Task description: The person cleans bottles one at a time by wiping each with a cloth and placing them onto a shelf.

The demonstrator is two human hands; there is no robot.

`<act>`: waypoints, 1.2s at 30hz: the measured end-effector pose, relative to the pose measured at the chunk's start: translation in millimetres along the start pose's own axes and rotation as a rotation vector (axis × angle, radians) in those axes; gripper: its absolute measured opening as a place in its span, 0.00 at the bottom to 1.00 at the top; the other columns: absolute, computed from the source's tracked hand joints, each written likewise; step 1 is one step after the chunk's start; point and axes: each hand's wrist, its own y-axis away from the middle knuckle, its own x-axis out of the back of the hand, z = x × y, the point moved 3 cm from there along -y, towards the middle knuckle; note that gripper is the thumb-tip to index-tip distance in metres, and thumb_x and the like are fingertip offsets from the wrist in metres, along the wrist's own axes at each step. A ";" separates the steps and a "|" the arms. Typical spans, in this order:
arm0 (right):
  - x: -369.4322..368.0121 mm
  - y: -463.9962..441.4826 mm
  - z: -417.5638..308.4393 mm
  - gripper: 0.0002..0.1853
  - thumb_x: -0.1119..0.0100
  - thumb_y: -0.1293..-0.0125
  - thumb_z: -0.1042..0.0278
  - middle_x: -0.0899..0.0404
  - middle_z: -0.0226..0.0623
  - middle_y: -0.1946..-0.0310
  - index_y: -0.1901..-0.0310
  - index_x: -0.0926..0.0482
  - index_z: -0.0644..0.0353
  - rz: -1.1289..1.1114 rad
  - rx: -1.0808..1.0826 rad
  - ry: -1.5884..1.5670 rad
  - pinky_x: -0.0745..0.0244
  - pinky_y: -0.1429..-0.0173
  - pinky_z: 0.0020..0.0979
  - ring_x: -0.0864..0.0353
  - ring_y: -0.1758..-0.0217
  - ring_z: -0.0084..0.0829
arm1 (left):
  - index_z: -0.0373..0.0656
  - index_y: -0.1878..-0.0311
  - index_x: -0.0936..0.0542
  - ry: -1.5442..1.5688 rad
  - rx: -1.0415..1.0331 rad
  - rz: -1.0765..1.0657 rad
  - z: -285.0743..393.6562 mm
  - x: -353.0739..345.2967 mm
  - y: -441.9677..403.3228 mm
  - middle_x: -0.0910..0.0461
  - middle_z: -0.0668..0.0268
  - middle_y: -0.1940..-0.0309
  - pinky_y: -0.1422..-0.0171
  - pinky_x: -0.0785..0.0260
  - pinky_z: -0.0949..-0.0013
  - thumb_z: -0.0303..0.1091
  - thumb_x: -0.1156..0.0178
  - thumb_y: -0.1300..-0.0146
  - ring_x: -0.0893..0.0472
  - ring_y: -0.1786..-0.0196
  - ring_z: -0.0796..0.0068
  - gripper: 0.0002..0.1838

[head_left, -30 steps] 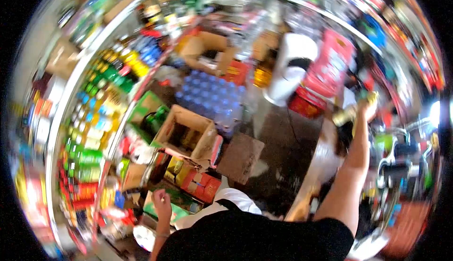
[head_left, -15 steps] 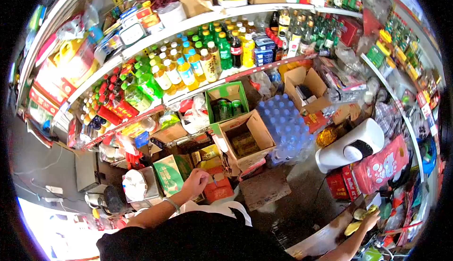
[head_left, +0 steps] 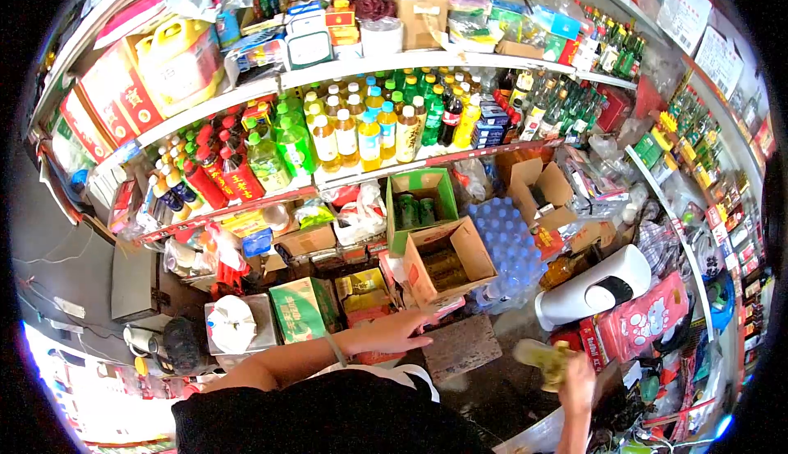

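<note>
My left hand [head_left: 402, 331] reaches across the lower middle with its fingers spread and nothing in them, a bracelet at the wrist. It is over the front of the low boxes, near a flat brown board [head_left: 461, 347]. At the lower right, my right hand [head_left: 577, 378] is closed on a yellowish-green cloth-like item [head_left: 545, 361], slightly blurred. Just beyond the hands stand an open cardboard box [head_left: 448, 267] with dark contents and a pack of blue-capped bottles [head_left: 502, 245].
Drink bottles line a long shelf [head_left: 246, 195] ahead. A white cylindrical appliance [head_left: 593, 287] and a pink bag [head_left: 644, 317] lie to the right. A green-and-white box [head_left: 300, 310] and a metal box with a white bundle [head_left: 232, 323] are at the left.
The view has turned left and up toward the shelves. My left hand has extended rightward and opened. My right hand has come inward with the yellowish item, away from the clutter at the right.
</note>
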 end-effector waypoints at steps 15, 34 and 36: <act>-37.9 -192.4 -286.2 0.14 0.54 0.29 0.65 0.25 0.40 0.57 0.49 0.32 0.66 0.274 -0.116 -1.572 0.27 0.55 0.31 0.24 0.57 0.29 | 0.36 0.35 0.39 1.092 0.116 -0.240 3.6 79.1 143.0 0.24 0.56 0.51 0.50 0.26 0.65 0.65 0.52 0.37 0.20 0.56 0.66 0.41; 80.7 -209.8 -392.9 0.17 0.40 0.45 0.51 0.21 0.37 0.63 0.64 0.21 0.58 0.512 0.415 -0.688 0.38 0.38 0.41 0.24 0.52 0.40 | 0.39 0.46 0.33 -0.086 0.183 0.392 41.8 145.7 196.3 0.23 0.43 0.61 0.55 0.31 0.50 0.57 0.60 0.32 0.22 0.60 0.42 0.29; 67.5 -210.0 -390.1 0.20 0.43 0.40 0.50 0.22 0.40 0.59 0.59 0.22 0.60 0.601 0.348 -0.582 0.37 0.38 0.38 0.25 0.51 0.39 | 0.38 0.45 0.34 -0.119 0.199 0.398 50.2 145.6 194.5 0.23 0.43 0.62 0.56 0.30 0.50 0.55 0.56 0.32 0.22 0.61 0.42 0.28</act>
